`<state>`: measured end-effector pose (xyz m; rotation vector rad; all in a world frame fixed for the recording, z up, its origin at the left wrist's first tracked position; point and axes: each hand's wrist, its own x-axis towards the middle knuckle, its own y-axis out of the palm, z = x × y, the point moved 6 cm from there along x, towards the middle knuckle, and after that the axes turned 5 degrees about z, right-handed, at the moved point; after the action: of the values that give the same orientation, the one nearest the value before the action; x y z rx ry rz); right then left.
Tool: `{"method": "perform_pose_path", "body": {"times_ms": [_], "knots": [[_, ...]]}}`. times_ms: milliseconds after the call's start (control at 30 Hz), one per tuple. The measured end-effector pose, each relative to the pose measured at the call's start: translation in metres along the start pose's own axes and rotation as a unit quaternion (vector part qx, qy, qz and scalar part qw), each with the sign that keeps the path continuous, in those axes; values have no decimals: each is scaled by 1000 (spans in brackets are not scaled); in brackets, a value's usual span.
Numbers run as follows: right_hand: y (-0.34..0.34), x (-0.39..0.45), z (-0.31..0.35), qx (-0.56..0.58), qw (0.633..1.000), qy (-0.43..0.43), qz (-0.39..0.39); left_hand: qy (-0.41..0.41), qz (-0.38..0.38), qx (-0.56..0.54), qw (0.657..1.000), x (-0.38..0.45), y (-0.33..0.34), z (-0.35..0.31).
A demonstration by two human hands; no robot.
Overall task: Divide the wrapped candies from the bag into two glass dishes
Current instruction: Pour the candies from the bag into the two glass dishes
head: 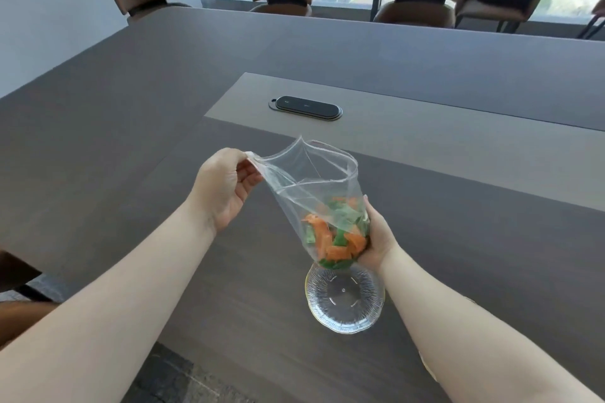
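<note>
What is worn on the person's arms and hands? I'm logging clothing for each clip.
Nothing that shows: the left hand and the right hand are bare, with no gloves, rings or watch in view. Both forearms are uncovered, with no sleeve in frame.

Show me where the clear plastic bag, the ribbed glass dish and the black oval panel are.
clear plastic bag (314, 180), head view, upper wall
ribbed glass dish (343, 301), head view, bare bottom
black oval panel (306, 107), head view, top
</note>
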<state>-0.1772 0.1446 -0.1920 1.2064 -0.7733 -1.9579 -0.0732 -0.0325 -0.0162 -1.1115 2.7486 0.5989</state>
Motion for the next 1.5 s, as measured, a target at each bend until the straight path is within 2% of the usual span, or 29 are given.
{"method": "perform_pose_path", "body": {"times_ms": [167,300,400,467,600,767,967,1100,1233,1333,1433,1500], "knots": [[-21,-14,9,-35,999,15,-22,-38,18,68,997,6,-1,29],[-39,-23,19,-40,998,20,-34,-74,32,189,979,7,-3,55],[-54,-31,38,-50,996,-13,-66,-90,64,262,959,3,-3,78],[-59,-37,55,-97,990,-66,-74,-88,93,317,940,0,2,93],[-66,-56,83,-237,949,-152,-143,-87,89,444,887,-1,4,129],[-68,-78,94,-366,887,-177,-219,-119,87,555,819,-16,8,172],[-57,-88,90,-450,839,-204,-225,-154,80,559,811,-22,1,208],[-40,-87,88,-493,814,-225,-209,-164,114,585,786,-27,0,215],[-19,-88,86,-532,790,-243,-184,-110,71,551,824,-13,-9,197],[-1,-91,84,-553,772,-265,-165,-69,125,506,850,-4,6,185],[19,-95,83,-591,737,-293,-146,-56,210,543,811,5,23,190],[34,-97,82,-630,699,-316,-122,-51,240,608,755,11,27,194]]}}
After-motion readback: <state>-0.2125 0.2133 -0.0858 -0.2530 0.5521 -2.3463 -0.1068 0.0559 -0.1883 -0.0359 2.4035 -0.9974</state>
